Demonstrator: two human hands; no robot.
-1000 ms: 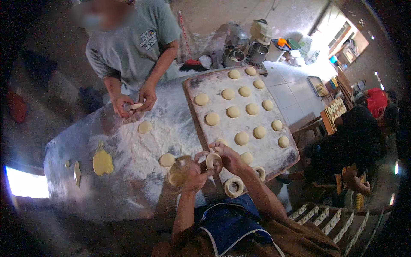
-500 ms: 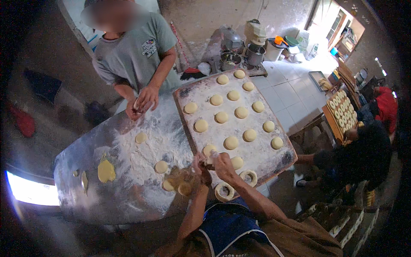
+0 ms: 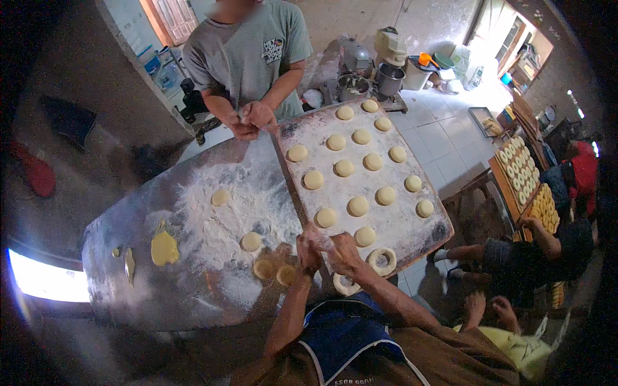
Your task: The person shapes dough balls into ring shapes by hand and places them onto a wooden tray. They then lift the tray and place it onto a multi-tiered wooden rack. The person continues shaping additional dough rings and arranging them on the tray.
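Observation:
My left hand (image 3: 309, 253) and my right hand (image 3: 343, 256) meet at the board's lower-left edge, fingers closed around a piece of dough (image 3: 322, 240), largely hidden and blurred. The floury board (image 3: 412, 248) carries rows of round dough balls (image 3: 358, 206). Two dough rings (image 3: 393, 263) lie along its near edge, one partly behind my right arm. The steel table (image 3: 122, 296) has spilled flour (image 3: 212, 238), a ball of dough (image 3: 251, 242), round cutters (image 3: 264, 269) and a yellow smear of fat (image 3: 164, 249).
A co-worker (image 3: 244, 58) stands across the table, hands together (image 3: 251, 119). Other workers (image 3: 541, 264) are at the right by trays of dough rings (image 3: 518, 170); another person's hands (image 3: 474, 310) show lower right. Mixers (image 3: 390, 74) and buckets (image 3: 420, 76) stand at the back.
My hands have turned over the ring piece, now mostly hidden. The co-worker's hands have risen toward the board's far corner. Another person's hands and yellow cloth have appeared at lower right.

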